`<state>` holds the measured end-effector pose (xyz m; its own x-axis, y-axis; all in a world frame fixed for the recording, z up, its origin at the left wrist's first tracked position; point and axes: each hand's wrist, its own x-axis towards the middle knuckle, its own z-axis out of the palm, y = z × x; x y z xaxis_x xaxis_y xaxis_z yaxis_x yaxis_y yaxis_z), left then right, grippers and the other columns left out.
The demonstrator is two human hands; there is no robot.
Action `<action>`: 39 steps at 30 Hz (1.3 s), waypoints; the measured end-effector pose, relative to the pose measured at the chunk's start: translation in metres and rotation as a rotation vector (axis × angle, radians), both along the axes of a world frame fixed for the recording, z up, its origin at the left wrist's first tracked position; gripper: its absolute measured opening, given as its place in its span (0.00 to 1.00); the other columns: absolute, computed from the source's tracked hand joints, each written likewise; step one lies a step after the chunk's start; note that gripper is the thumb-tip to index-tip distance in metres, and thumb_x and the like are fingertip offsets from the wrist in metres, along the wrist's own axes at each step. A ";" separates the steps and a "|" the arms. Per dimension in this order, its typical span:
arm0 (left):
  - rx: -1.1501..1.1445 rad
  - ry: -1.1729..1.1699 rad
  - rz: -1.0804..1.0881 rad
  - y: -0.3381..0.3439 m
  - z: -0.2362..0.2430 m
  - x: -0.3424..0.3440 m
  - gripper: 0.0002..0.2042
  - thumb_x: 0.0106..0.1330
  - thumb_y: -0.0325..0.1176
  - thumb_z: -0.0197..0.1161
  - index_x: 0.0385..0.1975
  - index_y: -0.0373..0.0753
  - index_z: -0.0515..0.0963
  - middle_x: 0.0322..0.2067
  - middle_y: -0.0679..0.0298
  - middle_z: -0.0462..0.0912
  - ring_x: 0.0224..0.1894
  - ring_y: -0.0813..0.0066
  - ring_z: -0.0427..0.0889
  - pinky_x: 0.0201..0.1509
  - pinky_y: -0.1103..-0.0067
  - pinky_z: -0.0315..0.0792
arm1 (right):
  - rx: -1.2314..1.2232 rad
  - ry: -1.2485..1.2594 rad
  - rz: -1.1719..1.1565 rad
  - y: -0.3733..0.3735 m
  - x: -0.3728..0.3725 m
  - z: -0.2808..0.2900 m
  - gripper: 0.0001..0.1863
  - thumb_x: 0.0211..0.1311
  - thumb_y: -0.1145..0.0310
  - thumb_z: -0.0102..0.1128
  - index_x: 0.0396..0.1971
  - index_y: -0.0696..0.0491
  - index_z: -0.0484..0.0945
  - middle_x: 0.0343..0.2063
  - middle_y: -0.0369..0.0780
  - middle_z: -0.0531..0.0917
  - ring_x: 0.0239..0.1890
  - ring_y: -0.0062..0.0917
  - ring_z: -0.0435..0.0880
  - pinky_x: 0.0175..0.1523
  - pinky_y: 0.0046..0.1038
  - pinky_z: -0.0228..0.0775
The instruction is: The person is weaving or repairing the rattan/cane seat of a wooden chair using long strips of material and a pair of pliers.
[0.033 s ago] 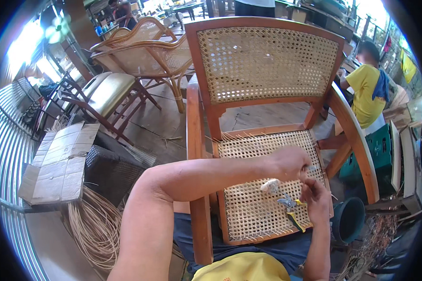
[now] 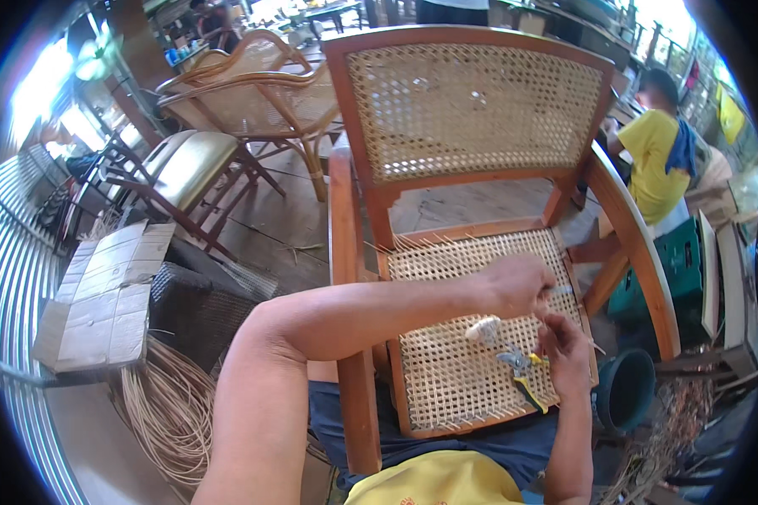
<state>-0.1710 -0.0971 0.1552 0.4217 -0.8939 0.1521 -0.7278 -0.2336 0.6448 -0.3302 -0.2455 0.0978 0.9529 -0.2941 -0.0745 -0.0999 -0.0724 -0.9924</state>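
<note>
A wooden armchair [image 2: 351, 295] stands before me, with woven cane in its backrest [image 2: 472, 109] and seat [image 2: 446, 370]. My left arm reaches across the seat, and my left hand [image 2: 520, 284] is closed in a pinch over its right part. Just nearer to me, my right hand [image 2: 568, 352] is also closed, fingertips almost meeting the left ones. Whatever they pinch is too fine to make out. Pruning shears [image 2: 520, 383] with yellow-and-black handles lie on the seat beside my right hand. A whitish lump [image 2: 483, 331] rests left of them. Loose cane ends stick out along the seat's edges.
A dark bucket [image 2: 625, 391] stands right of the chair, near a green crate [image 2: 678, 269]. Left are a coil of cane strands [image 2: 167, 412], flattened cardboard [image 2: 105, 295], a padded chair [image 2: 189, 172] and a rattan chair [image 2: 261, 101]. A person in yellow [image 2: 653, 160] sits at right.
The view has shifted slightly, and the chair sits a little further left in it. My hands keep nearly the same place and grip over the seat.
</note>
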 end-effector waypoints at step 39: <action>0.061 0.451 0.121 0.010 0.007 0.029 0.13 0.58 0.38 0.76 0.28 0.39 0.77 0.22 0.78 0.73 0.24 0.92 0.65 0.26 0.87 0.58 | -0.058 -0.021 0.018 0.022 0.043 0.006 0.22 0.69 0.63 0.59 0.56 0.62 0.71 0.33 0.42 0.84 0.34 0.23 0.83 0.42 0.29 0.75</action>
